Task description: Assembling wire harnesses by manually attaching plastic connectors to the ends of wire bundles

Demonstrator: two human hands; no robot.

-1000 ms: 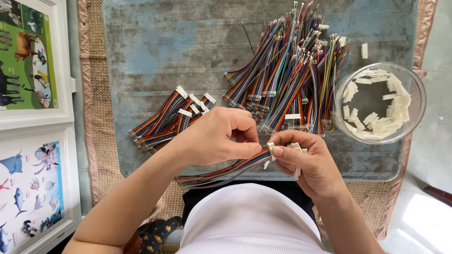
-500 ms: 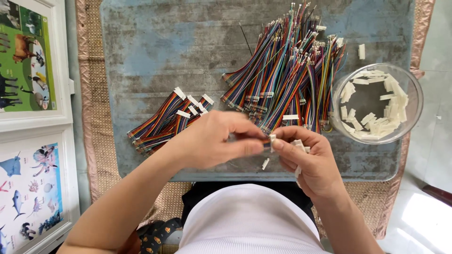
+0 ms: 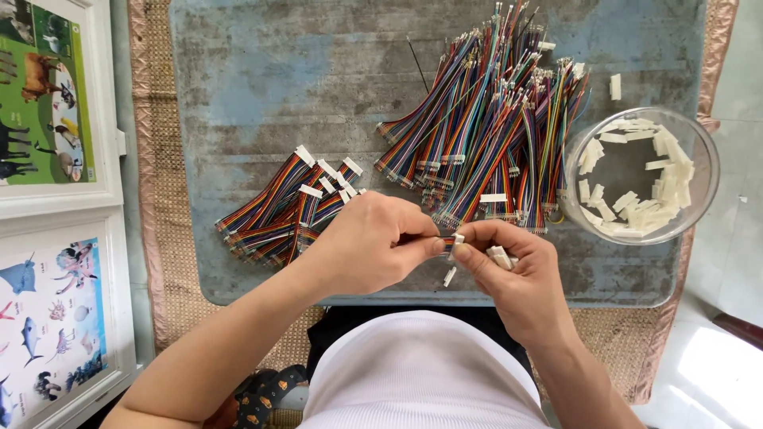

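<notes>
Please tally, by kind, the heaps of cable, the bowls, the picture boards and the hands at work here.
Heaps of rainbow ribbon cable: 2, the smaller left heap and the larger right heap
Clear bowl of white connectors: 1
Framed picture boards: 2
Hands: 2, left hand and right hand
Total: 7

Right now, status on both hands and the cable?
Left hand pinching ribbon cable end. Right hand holds white connectors at that end. Nothing between the hands and the cable.
</notes>
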